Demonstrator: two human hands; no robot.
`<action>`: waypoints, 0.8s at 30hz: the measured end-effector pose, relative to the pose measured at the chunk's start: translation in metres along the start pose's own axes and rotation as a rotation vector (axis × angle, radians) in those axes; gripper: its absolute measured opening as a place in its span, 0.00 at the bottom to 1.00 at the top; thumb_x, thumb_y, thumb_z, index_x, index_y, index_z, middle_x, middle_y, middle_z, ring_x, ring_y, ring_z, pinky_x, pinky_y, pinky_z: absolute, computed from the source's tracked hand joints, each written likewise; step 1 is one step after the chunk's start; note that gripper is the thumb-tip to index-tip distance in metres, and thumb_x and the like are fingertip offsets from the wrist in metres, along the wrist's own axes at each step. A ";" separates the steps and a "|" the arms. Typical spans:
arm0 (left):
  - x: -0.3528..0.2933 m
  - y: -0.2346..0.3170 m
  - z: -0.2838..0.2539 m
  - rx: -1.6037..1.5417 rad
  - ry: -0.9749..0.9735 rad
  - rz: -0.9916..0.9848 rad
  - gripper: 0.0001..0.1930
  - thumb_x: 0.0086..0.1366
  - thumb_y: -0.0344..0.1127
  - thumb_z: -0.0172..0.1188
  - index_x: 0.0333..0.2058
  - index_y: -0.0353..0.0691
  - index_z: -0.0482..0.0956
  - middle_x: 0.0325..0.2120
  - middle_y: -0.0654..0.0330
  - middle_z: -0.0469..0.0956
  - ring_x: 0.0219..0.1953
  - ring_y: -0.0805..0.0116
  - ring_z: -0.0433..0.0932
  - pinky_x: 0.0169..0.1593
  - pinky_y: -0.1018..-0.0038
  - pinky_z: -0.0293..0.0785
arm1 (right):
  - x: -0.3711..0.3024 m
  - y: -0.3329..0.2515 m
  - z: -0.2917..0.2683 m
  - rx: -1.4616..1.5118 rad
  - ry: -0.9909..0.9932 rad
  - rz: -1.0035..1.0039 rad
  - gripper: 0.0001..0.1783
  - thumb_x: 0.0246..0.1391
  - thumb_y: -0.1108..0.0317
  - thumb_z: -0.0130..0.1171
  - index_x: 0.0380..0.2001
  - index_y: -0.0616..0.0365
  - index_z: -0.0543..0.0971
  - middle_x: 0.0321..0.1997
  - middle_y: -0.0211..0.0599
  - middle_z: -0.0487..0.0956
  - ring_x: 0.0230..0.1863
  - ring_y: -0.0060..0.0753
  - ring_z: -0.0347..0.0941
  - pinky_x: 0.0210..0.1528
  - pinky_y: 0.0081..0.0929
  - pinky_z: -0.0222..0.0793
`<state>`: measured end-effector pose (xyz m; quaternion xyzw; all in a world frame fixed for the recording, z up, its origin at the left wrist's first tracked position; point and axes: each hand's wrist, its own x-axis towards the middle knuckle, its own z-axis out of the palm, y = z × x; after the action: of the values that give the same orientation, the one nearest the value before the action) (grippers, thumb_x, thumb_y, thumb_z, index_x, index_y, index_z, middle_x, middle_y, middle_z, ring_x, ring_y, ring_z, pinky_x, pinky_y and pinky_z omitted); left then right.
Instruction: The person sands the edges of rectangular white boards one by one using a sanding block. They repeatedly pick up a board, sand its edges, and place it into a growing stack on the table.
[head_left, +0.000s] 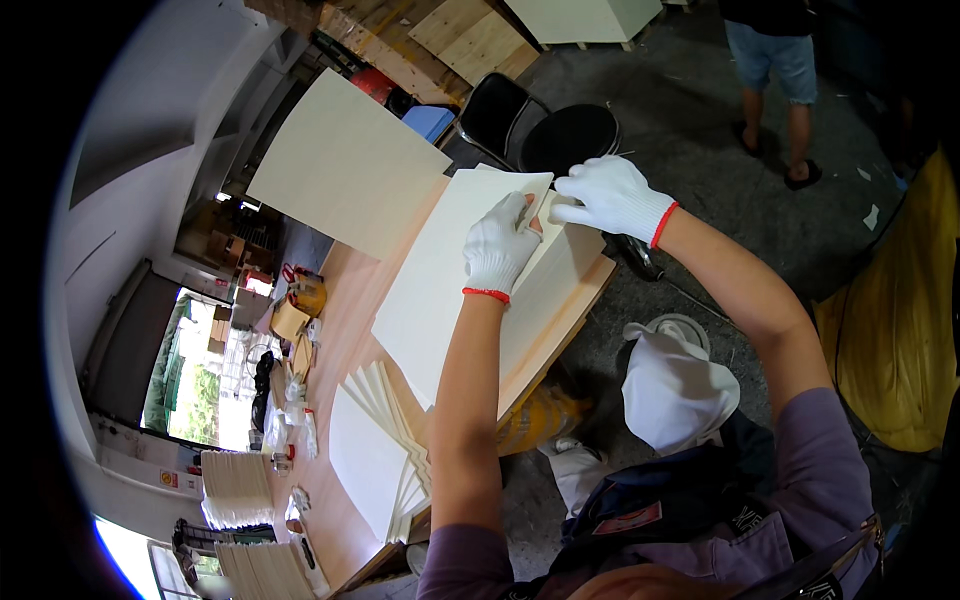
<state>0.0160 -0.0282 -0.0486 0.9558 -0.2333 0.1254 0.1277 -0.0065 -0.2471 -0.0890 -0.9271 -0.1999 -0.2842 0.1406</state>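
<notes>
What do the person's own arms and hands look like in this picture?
The left hand and right hand wear white, ribbed-knit work gloves, each with a narrow red cuff edge. On the left, some fingertips seem to poke out bare. The forearms are uncovered, and dull purple short sleeves cover the upper arms.

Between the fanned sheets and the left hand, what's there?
In the head view, a narrow strip of tabletop shows beside the fanned sheets, then the large cream sheet extends to the gloved left hand.
</notes>
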 end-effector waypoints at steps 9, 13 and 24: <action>-0.016 -0.017 0.002 -0.457 -0.047 0.060 0.19 0.68 0.38 0.64 0.57 0.46 0.82 0.53 0.52 0.85 0.54 0.54 0.85 0.59 0.66 0.77 | 0.015 -0.021 0.013 0.688 -0.044 0.456 0.28 0.69 0.40 0.46 0.38 0.56 0.79 0.38 0.51 0.81 0.44 0.61 0.78 0.45 0.50 0.70; -0.012 -0.027 0.009 -0.562 -0.068 0.070 0.20 0.66 0.36 0.68 0.56 0.43 0.83 0.52 0.52 0.85 0.54 0.57 0.85 0.59 0.68 0.77 | 0.011 -0.024 0.021 0.729 0.047 0.489 0.28 0.71 0.42 0.43 0.39 0.57 0.78 0.39 0.54 0.81 0.46 0.64 0.77 0.46 0.51 0.70; -0.013 -0.023 0.004 -0.525 -0.128 0.077 0.21 0.68 0.29 0.66 0.59 0.37 0.79 0.56 0.54 0.82 0.59 0.64 0.79 0.63 0.70 0.71 | 0.006 -0.025 0.024 0.715 0.102 0.460 0.29 0.72 0.42 0.41 0.40 0.58 0.78 0.37 0.54 0.81 0.44 0.64 0.77 0.45 0.53 0.70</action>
<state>0.0171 -0.0042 -0.0608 0.8865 -0.3014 0.0048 0.3512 -0.0019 -0.2141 -0.1012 -0.8253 -0.0664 -0.2039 0.5224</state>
